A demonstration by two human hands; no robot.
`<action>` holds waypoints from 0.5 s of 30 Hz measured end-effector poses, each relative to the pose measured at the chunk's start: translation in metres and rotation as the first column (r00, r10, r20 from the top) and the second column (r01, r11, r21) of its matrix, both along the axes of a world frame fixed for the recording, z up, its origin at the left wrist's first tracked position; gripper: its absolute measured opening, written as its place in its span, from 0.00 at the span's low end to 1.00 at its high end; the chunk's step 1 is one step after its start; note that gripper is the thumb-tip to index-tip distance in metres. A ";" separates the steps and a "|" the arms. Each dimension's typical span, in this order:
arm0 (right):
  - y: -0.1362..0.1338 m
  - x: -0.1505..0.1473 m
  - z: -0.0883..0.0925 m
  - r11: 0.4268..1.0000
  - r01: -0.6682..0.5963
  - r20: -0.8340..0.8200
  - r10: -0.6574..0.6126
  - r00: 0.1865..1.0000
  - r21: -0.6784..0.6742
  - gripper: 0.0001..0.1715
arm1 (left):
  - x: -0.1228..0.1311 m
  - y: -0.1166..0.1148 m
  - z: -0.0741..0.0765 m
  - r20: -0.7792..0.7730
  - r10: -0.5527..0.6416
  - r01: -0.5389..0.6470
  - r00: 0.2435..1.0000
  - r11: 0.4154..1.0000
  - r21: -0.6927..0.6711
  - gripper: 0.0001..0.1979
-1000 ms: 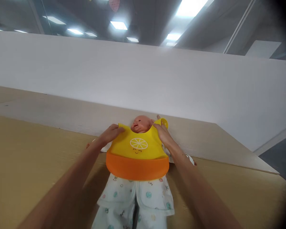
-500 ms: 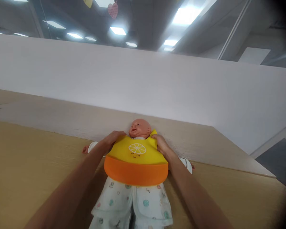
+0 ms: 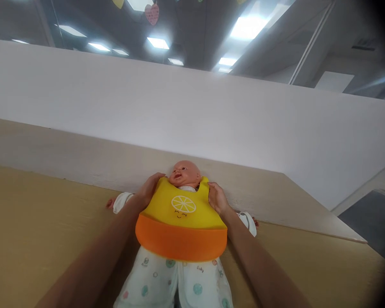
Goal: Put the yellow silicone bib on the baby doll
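A baby doll (image 3: pixel 186 172) lies on its back with its arms spread, dressed in white printed clothes (image 3: pixel 199 278). Over its chest lies a yellow bib (image 3: pixel 162 207) with a lemon-slice print and an orange pocket (image 3: pixel 181 239) along the bottom. My left hand (image 3: pixel 149 190) grips the bib's upper left edge beside the doll's neck. On the other side, my right hand (image 3: pixel 217 199) holds the upper right edge, close below the neck strap (image 3: pixel 204 182). Parts of the fingers on both hands are hidden behind the bib.
The doll rests on a tan surface (image 3: pixel 51 222), with a paler wooden strip (image 3: pixel 259 188) running behind its head. A white wall panel (image 3: pixel 147 107) rises beyond that. Glass above it shows ceiling lights and a hanging pink heart (image 3: pixel 152 14).
The bib has shifted slightly downward in view, its orange pocket now lower over the legs. My fingers have slid outward along the bib's upper edges, away from the neck strap.
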State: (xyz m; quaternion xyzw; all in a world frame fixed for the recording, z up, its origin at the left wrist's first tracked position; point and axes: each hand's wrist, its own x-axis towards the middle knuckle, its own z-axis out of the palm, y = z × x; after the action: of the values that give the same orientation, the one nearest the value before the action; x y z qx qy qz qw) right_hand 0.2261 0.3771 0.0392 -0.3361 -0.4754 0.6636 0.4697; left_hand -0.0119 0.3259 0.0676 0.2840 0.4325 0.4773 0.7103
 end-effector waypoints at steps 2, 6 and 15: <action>-0.002 -0.001 0.002 0.996 -0.067 -0.058 0.064 0.996 -0.054 0.14 | 0.001 -0.004 -0.003 0.070 0.000 0.003 0.998 0.999 -0.039 0.19; 0.000 -0.003 0.001 0.995 -0.057 -0.050 0.053 0.997 -0.084 0.16 | -0.002 -0.005 -0.009 0.174 -0.038 0.042 0.984 0.999 -0.023 0.19; 0.004 -0.010 0.004 0.991 -0.041 -0.107 0.028 0.994 -0.125 0.16 | -0.003 -0.009 -0.009 0.257 -0.006 -0.002 0.966 0.999 0.032 0.13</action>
State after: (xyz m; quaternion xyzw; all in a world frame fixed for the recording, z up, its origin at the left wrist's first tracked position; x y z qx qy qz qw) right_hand 0.2164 0.3811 0.0434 -0.3218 -0.4125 0.7173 0.4601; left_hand -0.0149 0.3167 0.0584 0.2314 0.3288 0.5161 0.7563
